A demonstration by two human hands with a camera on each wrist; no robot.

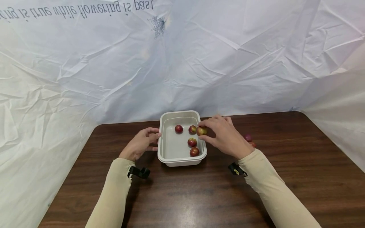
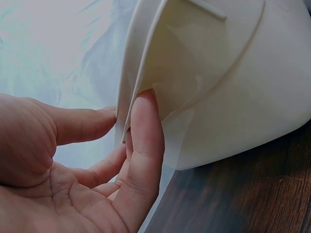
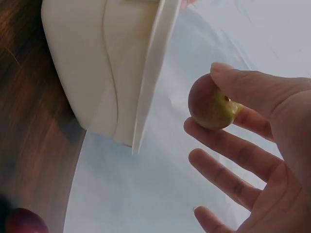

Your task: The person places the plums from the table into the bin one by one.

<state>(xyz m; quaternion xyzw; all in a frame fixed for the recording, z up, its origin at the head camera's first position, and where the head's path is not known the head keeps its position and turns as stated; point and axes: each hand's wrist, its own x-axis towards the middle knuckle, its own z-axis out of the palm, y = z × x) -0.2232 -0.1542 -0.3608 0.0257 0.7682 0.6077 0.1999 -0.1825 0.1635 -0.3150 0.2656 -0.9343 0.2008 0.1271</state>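
A white plastic tub (image 1: 174, 148) stands on the table with several red and yellow-green plums (image 1: 192, 142) spread over its floor. My left hand (image 1: 141, 142) grips the tub's left side; in the left wrist view its thumb lies against the rim (image 2: 138, 63) and the fingers reach under the lip. Over the tub's right rim, my right hand (image 1: 223, 136) pinches a plum (image 3: 211, 103) between thumb and fingers. The right wrist view shows that plum raised beside the tub's outer wall (image 3: 80, 63), the other fingers spread below it.
Beyond the right wrist, a purple-red plum (image 1: 247, 137) and an orange-red one (image 1: 252, 144) lie on the dark wooden table (image 1: 299, 164), partly hidden by the arm. A wrinkled white sheet (image 1: 182, 63) hangs behind the table and around its sides.
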